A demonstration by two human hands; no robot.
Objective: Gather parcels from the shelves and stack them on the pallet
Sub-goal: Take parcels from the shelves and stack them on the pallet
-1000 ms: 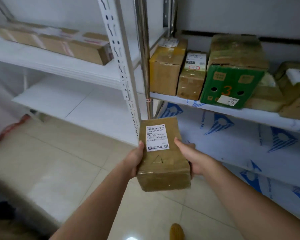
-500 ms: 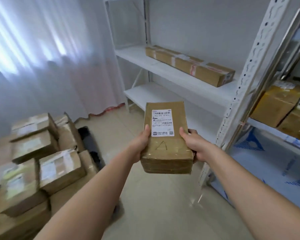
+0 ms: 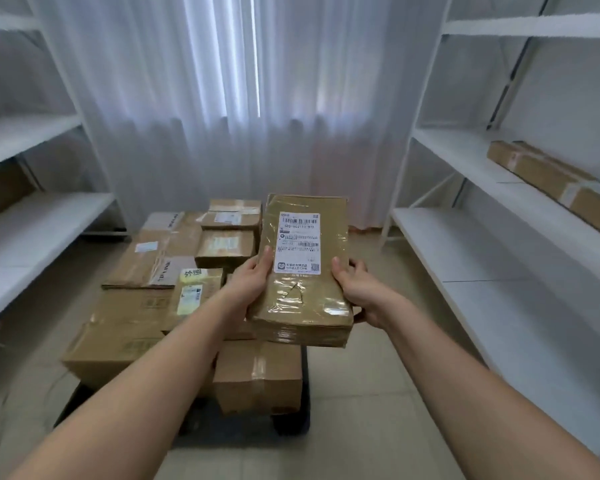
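Held out in front at chest height, a flat brown tape-wrapped cardboard parcel (image 3: 302, 271) with a white printed shipping label (image 3: 298, 242) on its top face; gripped at its left edge by the left hand (image 3: 253, 284), thumb on top just beside the label and fingers curled underneath; gripped at its right edge by the right hand (image 3: 359, 292) in the same way, thumb lying on the top face, fingers hidden below; both bare forearms stretched forward from the lower corners. Below and to the left of the parcel, well apart from it, a stack of brown taped cardboard boxes (image 3: 174, 278) of mixed sizes, piled in several layers on a low black pallet (image 3: 291, 429) standing on the pale tiled floor (image 3: 361, 393); one box near the middle marked with a yellow sticker (image 3: 196, 273). On the right, white metal shelving (image 3: 492, 244) carrying one long narrow brown carton (image 3: 551, 181) on a middle shelf; on the left, more white shelving (image 3: 32, 223); behind the pallet, a sheer white curtain (image 3: 222, 98) lit from behind.
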